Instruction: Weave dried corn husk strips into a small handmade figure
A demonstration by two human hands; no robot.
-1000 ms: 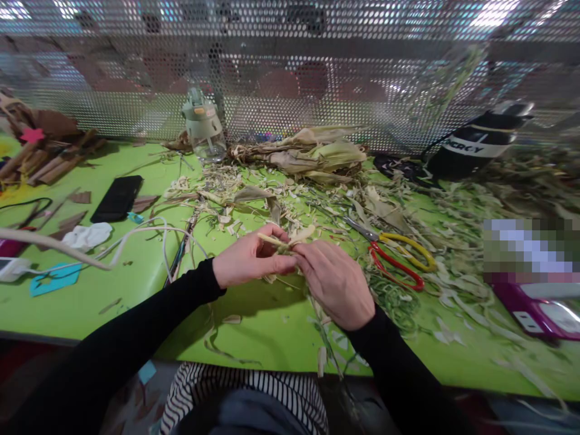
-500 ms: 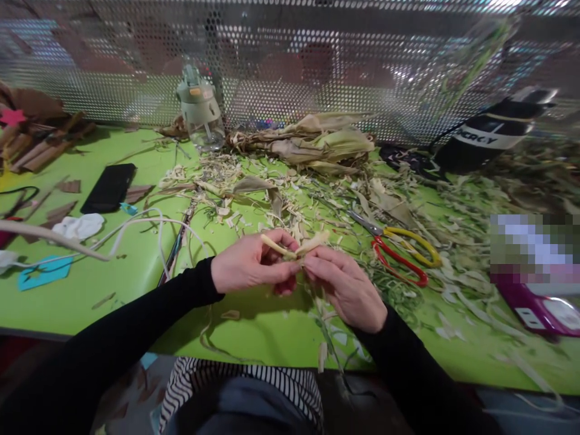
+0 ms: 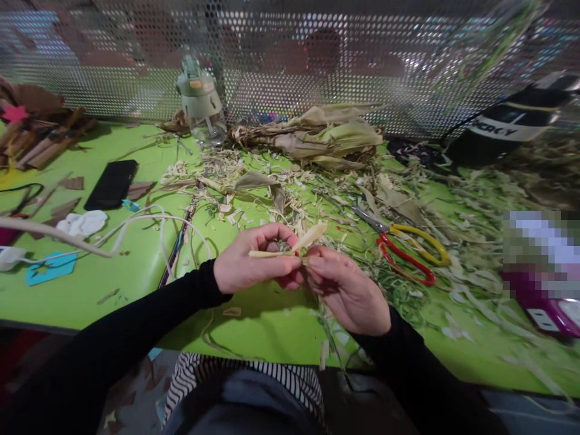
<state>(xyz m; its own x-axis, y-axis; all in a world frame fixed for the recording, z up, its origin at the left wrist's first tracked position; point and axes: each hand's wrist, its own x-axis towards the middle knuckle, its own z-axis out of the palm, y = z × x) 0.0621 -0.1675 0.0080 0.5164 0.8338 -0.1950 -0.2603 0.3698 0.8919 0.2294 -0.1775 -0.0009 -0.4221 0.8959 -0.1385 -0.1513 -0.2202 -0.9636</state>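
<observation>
Just above the green table (image 3: 181, 329), my left hand (image 3: 258, 260) pinches a pale, folded strip of corn husk (image 3: 310, 237) between thumb and fingers. One narrow end of the husk lies along the thumb towards the wrist; a wider end sticks up between both hands. My right hand (image 3: 347, 287) meets it from the right, thumb and index finger closed at the base of the husk. What exactly the right fingertips grip there is partly hidden. Scissors (image 3: 408, 244) with one yellow and one red handle lie to the right of my right hand.
Dried corn husks (image 3: 317, 136) are piled at the back by a perforated metal screen (image 3: 281, 54). Shreds cover the middle and right. A clear bottle (image 3: 202, 106), a black bottle (image 3: 502, 124), a phone (image 3: 112, 184), white cables (image 3: 120, 229) and a purple object (image 3: 539, 302) surround the work area.
The narrow end of the husk has swung down to lie level along my left thumb, and the wide end points up more steeply. Both hands stay together. The view has shifted slightly.
</observation>
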